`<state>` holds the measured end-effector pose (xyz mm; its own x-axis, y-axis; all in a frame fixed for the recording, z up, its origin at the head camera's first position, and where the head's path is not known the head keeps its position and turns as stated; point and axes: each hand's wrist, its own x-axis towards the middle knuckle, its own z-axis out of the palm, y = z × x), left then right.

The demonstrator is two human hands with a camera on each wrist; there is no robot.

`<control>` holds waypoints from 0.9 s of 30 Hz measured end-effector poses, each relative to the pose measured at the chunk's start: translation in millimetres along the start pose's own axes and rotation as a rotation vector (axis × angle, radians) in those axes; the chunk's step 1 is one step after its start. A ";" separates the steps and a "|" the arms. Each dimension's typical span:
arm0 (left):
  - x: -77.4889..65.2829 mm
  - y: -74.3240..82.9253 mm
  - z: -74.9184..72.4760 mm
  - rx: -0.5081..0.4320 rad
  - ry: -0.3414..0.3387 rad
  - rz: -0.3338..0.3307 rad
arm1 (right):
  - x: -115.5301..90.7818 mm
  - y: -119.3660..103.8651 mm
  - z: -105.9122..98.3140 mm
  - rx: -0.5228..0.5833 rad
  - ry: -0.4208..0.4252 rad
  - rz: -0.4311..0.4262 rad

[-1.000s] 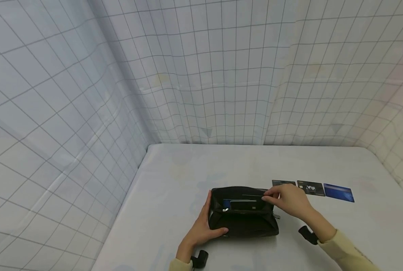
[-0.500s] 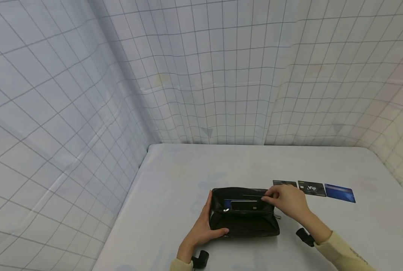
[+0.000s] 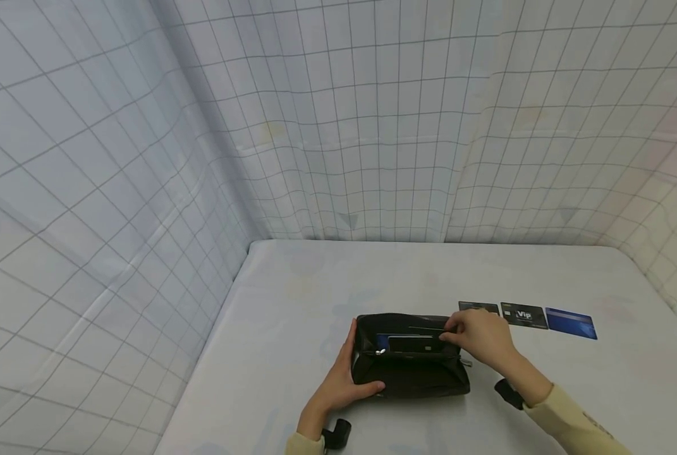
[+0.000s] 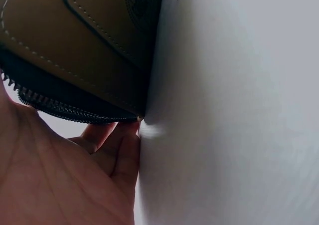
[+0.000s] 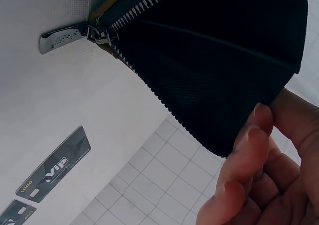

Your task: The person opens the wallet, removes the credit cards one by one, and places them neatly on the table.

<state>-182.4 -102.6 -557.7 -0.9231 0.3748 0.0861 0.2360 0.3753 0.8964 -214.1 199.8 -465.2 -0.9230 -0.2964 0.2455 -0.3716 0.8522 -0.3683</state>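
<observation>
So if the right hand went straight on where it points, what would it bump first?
Probably the inside of the open wallet, whose edge the right hand touches; depth there is unclear.

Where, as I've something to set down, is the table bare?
The table is bare left of the wallet and left hand, and beyond wallet and cards to its far edge. Crowded: the wallet's right end, with the right hand there and cards just beyond.
</observation>
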 end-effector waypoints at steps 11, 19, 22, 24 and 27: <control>-0.1 2.3 -0.1 0.001 0.004 0.002 | 7.4 -1.9 2.3 -0.033 0.008 -0.020; -0.3 4.3 -1.1 -0.012 0.003 0.011 | 7.4 -1.2 3.6 -0.012 0.040 -0.064; 0.3 2.4 -0.9 -0.007 0.003 0.004 | 7.4 -1.4 2.7 0.004 0.039 -0.089; 0.5 2.7 -0.9 -0.016 0.001 0.004 | 7.4 -1.7 1.8 0.005 0.037 -0.114; 0.6 1.5 -0.2 -0.021 -0.001 0.009 | 7.2 -0.5 1.6 0.004 0.039 -0.158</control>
<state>-182.6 -102.0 -556.1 -0.9207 0.3788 0.0936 0.2377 0.3544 0.9044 -220.7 196.5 -464.7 -0.8483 -0.4100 0.3351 -0.5126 0.7945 -0.3256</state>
